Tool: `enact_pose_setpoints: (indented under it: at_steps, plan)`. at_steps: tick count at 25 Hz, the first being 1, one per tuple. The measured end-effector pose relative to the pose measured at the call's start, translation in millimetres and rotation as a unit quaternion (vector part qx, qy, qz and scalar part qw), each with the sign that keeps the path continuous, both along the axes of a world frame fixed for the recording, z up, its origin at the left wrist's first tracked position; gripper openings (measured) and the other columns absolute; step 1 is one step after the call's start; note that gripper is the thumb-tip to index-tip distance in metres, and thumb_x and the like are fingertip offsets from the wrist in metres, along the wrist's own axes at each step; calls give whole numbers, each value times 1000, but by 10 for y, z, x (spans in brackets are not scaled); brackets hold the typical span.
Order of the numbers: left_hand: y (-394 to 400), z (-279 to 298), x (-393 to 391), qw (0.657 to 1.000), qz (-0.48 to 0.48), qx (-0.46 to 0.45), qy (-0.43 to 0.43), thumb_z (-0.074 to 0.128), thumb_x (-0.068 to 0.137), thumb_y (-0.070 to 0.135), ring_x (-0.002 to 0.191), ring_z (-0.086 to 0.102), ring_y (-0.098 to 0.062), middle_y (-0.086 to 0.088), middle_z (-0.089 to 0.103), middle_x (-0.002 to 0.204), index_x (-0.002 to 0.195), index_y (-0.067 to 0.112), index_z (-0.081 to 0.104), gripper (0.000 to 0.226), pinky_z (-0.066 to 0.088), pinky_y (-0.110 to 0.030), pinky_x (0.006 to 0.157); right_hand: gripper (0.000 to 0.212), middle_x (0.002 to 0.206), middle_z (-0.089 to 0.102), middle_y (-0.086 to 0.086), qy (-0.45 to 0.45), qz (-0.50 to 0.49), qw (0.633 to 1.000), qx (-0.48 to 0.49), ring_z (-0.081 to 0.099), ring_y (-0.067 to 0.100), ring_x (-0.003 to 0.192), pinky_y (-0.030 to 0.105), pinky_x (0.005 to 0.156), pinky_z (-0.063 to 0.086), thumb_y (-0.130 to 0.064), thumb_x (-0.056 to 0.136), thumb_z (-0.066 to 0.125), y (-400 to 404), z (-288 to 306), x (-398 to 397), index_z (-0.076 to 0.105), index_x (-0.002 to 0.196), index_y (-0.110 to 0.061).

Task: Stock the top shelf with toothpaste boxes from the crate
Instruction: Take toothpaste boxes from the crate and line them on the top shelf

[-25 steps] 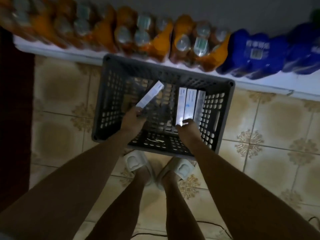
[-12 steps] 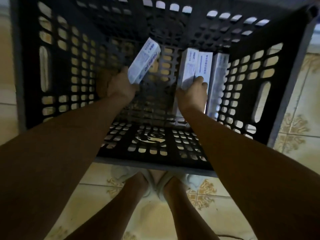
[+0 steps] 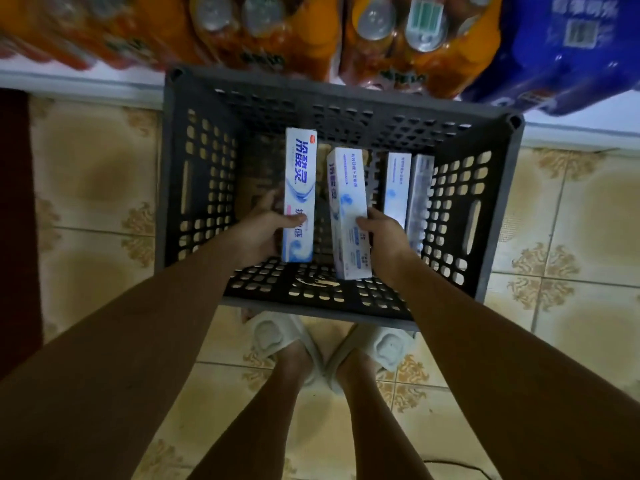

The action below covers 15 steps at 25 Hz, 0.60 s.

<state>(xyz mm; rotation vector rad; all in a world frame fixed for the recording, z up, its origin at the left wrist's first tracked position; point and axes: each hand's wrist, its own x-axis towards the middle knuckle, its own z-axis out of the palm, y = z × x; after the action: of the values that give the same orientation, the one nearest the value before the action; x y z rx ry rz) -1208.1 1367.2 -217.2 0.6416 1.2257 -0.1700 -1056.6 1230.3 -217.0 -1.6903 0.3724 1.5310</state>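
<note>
Below me lies a patterned tile floor (image 3: 571,258), my feet in pale slippers (image 3: 277,336). Orange bottle packs (image 3: 277,32) and a blue pack (image 3: 561,53) sit on a white ledge (image 3: 79,83). A dark red mat (image 3: 14,209) edges my left.

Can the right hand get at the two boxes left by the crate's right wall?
Probably not yet: the right hand already grips a box. The two boxes stand just beside it, uncovered, so once freed it looks able to reach them.
</note>
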Motion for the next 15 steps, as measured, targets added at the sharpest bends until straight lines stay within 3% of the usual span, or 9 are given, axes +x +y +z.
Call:
enact_pose_setpoints:
  at_steps: [3, 5, 8, 13, 15]
  plan:
    - [-53, 341, 36, 996, 16, -69, -54, 59, 86, -8, 108, 68, -27, -5, 69, 122, 134, 30, 44, 63, 58, -51, 79, 31, 108, 66, 12, 60, -58, 996, 27, 64, 28, 90, 42, 81, 51, -15, 101, 40, 52, 284, -23, 57, 127, -9]
    - [-93, 617, 85, 993, 21, -86, -77, 59, 85, -11, 109, 67, -28, -7, 70, 120, 137, 30, 40, 68, 55, -54, 84, 31, 108, 68, 12, 75, -62, 995, 31, 66, 26, 89, 41, 82, 52, -21, 102, 38, 83, 557, -3, 60, 121, -11]
    - [-111, 1080, 192, 990, 11, -88, -112, 58, 82, -15, 116, 63, -33, -12, 65, 128, 144, 25, 34, 78, 51, -58, 91, 33, 93, 73, 8, 26, -22, 999, 14, 69, 27, 84, 38, 82, 52, -33, 101, 37, 117, 1035, 69, 65, 102, -15]
    - [-5, 2242, 360, 982, -23, -65, -173, 66, 72, -10, 124, 57, -36, -13, 57, 138, 147, 26, 34, 88, 47, -60, 96, 53, 108, 75, 7, -72, 43, 990, 112, 73, 29, 95, 43, 84, 58, -57, 92, 50, 248, 2275, 168, 62, 124, -17]
    - [-6, 2926, 386, 979, -4, -68, -193, 65, 72, -11, 124, 57, -36, -13, 56, 140, 147, 28, 35, 90, 49, -59, 94, 56, 112, 73, 7, -96, 56, 984, 138, 73, 26, 97, 45, 85, 58, -55, 87, 62, 276, 3046, 186, 58, 126, -15]
